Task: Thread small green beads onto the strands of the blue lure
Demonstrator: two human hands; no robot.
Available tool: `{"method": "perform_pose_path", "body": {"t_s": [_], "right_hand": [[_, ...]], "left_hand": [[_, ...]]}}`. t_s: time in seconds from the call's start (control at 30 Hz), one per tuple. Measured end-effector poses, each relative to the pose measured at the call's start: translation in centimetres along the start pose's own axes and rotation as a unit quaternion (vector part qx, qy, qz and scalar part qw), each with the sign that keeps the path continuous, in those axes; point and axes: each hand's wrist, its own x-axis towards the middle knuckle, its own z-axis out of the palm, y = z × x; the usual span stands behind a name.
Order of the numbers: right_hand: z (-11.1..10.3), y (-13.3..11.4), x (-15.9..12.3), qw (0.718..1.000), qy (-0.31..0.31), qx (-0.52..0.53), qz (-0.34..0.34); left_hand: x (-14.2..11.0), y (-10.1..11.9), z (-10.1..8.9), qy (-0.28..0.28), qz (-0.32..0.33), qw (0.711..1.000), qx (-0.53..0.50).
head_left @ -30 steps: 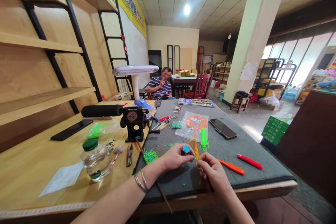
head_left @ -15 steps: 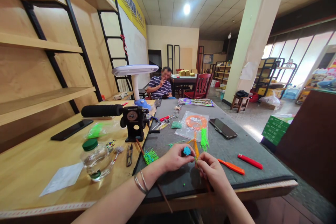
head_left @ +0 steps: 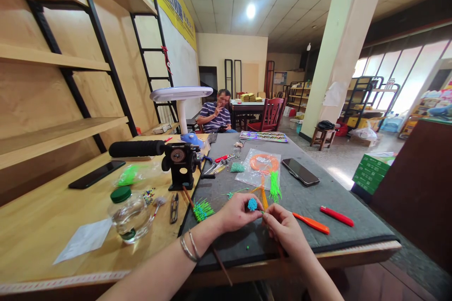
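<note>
My left hand [head_left: 239, 211] is closed around a small bunch with a blue beaded head [head_left: 252, 204] that shows between thumb and fingers. Close beside it, my right hand [head_left: 278, 222] pinches at a thin strand near the left thumb tip; the strand itself is too small to make out well. Orange strands [head_left: 263, 197] lie just beyond the fingertips. Further back rests a bundle of bright green strands [head_left: 274, 187]. Left of my left wrist, a green and blue bunch [head_left: 203, 210] sits on the dark mat [head_left: 240, 254].
A black crank device [head_left: 181, 169] stands at mid-left, near a bottle with a green cap [head_left: 129, 216] and small snips [head_left: 174, 208]. Rightward lie a phone [head_left: 300, 172], an orange-handled tool [head_left: 311, 224] and a red one [head_left: 336, 216]. A seated person [head_left: 215, 117] is beyond the table.
My hands stay almost in place. The blue head has turned slightly more into view, and the right fingertips have shifted a little left toward the left thumb.
</note>
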Motion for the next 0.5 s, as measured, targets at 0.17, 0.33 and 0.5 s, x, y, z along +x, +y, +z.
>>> {"method": "perform_pose_path", "body": {"t_s": [0.17, 0.33, 0.5], "right_hand": [[-0.06, 0.1, 0.02, 1.0, -0.001, -0.008, 0.01], [0.0, 0.15, 0.03, 1.0, -0.004, -0.016, 0.006], [0.0, 0.28, -0.03, 1.0, 0.016, -0.011, 0.015]], "left_hand": [[0.15, -0.02, -0.15, -0.008, -0.01, 1.0, -0.01], [0.11, -0.34, 0.03, -0.001, 0.001, 1.0, -0.016], [0.03, -0.02, 0.01, -0.002, -0.024, 1.0, -0.019]]}}
